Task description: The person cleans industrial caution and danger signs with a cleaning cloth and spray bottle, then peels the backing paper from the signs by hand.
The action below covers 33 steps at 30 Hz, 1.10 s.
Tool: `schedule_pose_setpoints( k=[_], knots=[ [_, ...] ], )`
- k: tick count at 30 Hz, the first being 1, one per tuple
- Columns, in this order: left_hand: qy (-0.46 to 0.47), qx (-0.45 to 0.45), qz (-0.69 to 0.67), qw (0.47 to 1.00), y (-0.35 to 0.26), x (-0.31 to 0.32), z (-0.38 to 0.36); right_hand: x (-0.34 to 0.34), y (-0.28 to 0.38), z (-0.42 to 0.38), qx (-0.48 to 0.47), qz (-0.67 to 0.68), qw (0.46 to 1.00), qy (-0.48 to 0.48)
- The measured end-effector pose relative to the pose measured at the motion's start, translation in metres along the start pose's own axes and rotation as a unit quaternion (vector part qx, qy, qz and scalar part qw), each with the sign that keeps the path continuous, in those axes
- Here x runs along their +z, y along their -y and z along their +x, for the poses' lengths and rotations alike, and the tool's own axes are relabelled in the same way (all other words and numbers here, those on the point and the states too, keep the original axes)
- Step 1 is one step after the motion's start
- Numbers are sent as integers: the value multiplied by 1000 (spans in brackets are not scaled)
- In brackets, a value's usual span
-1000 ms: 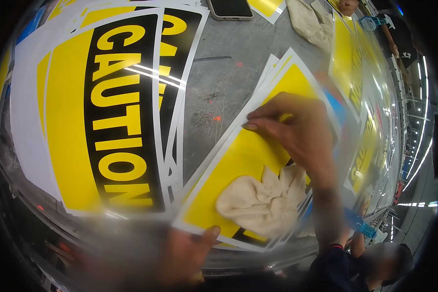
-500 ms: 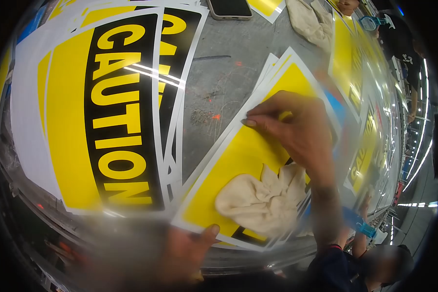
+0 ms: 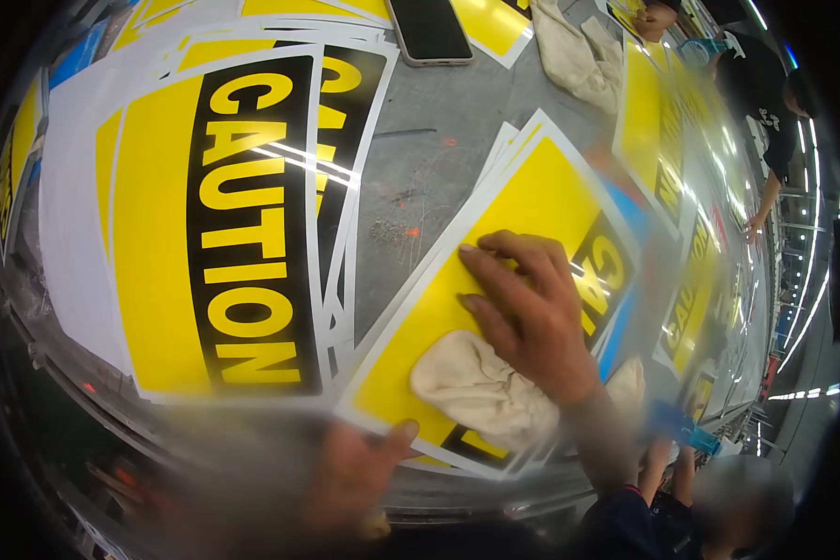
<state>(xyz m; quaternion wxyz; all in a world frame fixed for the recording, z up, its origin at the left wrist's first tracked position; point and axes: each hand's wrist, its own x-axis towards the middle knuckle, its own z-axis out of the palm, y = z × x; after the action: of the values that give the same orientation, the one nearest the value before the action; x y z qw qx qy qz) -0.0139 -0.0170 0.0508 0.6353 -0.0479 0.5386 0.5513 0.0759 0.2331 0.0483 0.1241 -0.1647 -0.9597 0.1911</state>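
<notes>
A stack of yellow caution signs (image 3: pixel 532 201) with white borders lies slanted on the grey table. Over its top sign, my right hand (image 3: pixel 537 313) is open, thumb and fingers apart and slightly bent, with nothing between them. A crumpled cream cloth (image 3: pixel 471 383) lies on the sign under and beside my right wrist, partly covering the black lettering. At the stack's lower left corner is my left hand (image 3: pixel 359 467), its thumb stretched out along the sign's edge. The rest of that hand is smeared by lens blur.
More caution signs (image 3: pixel 154 243) lie in a pile to the left. A phone (image 3: pixel 431 30) and a second cloth (image 3: pixel 579 56) are at the back. Further signs (image 3: pixel 658 131) lie along the right. One person (image 3: pixel 761 103) stands at the right, another (image 3: pixel 737 504) at the lower right.
My right hand has drawn back toward me and opened from a pinch near the sign's left edge. The black lettering at the sign's right now shows. My left hand stays at the corner.
</notes>
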Motion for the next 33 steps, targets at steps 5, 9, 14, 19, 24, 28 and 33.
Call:
schedule_pose_setpoints(
  k=[5,9,14,19,24,28,33],
  knots=[
    [-6,11,33,999,5,-1,2,-8,3,8,-13,-101,992,81],
    [12,42,-20,999,13,-2,5,-8,-5,19,15,-21,999,32],
    [15,84,-15,996,12,-1,8,-10,-3,5,-77,-96,992,35],
    [41,95,-52,993,10,4,8,-15,-8,22,30,16,996,-77],
    [28,106,-28,994,1,10,1,-40,35,-74,-56,117,987,98],
    [36,99,-11,994,1,7,6,-10,14,-63,-89,-44,993,69],
    [54,93,-15,994,3,2,9,1,-8,-9,-95,-83,992,9]
  ],
)
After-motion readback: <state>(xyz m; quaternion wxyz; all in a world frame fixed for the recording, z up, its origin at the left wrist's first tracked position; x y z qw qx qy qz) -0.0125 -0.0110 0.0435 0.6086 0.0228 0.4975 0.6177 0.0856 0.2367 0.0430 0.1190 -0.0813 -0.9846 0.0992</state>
